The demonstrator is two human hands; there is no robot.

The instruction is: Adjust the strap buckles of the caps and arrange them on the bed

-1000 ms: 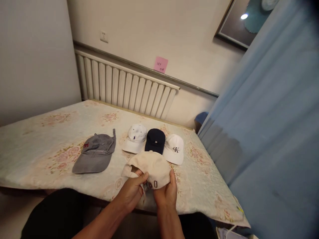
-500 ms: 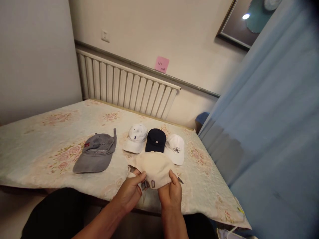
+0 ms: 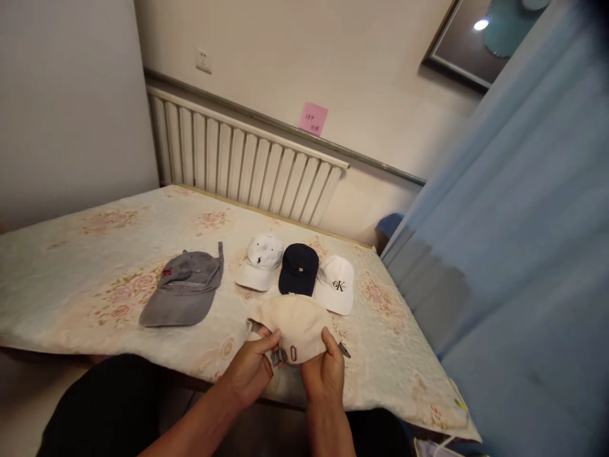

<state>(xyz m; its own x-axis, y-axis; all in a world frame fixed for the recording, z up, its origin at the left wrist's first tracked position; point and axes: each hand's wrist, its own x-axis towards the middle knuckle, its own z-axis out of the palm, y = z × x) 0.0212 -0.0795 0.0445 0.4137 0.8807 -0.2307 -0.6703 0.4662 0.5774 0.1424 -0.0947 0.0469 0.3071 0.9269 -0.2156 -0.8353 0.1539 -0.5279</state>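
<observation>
Between my hands is a beige baseball cap (image 3: 297, 320), its back strap and metal buckle by my left fingers. My left hand (image 3: 252, 368) pinches the strap side with thumb on top. My right hand (image 3: 326, 368) grips the cap's other edge, thumb pressed on the cloth and fingers hidden beneath. Just beyond, a white cap with a small dark logo (image 3: 261, 263), a navy cap (image 3: 299, 269) and a white cap with CK-like lettering (image 3: 337, 289) lie side by side. Off to the left rests a grey cap (image 3: 183, 289), its strap sticking up.
The caps lie on a bed with a floral cover (image 3: 85, 292). A white radiator (image 3: 247, 158) and wall stand behind it. A blue curtain (image 3: 499, 273) hangs along the right side. A small dark object (image 3: 344, 350) shows beside my right hand.
The view has shifted slightly. Both hands keep the same hold on the beige cap, which now sits a little lower in view, and the other caps have not moved on the bed.
</observation>
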